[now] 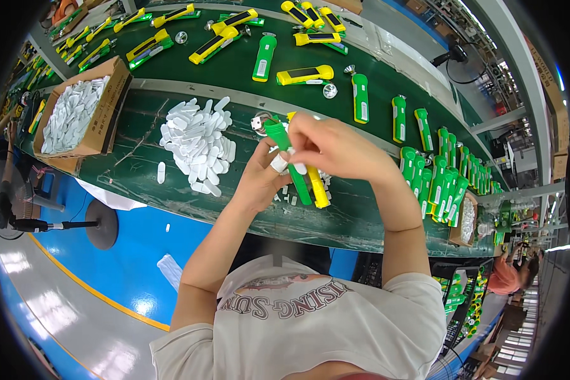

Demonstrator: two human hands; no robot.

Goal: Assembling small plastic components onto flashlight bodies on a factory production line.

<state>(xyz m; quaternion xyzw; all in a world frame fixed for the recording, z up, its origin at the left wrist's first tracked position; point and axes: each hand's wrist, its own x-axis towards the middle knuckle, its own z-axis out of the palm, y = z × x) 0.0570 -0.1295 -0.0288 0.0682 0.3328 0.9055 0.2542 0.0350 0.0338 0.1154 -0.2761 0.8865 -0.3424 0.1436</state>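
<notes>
My left hand [263, 174] is closed round a green flashlight casing half [301, 185], holding it tilted above the worktable. A white wrap [279, 162] shows on one of its fingers. The fingers of my right hand [335, 149] are bent together over the casing's middle; what they pinch, if anything, is hidden. Beside the green half, partly under my right hand, is a yellow casing half [318, 190]. Near the casing's upper end sits a small white part with wires [258, 123]. To the left lies a heap of white oval pieces [196, 142].
A cardboard box [111, 104] of white pieces stands at the left. Beyond a metal rail, a green belt [234, 73] carries yellow and green flashlights and loose reflectors. Several green flashlights [437, 183] stand grouped at right. A fan [101, 225] stands on the blue floor.
</notes>
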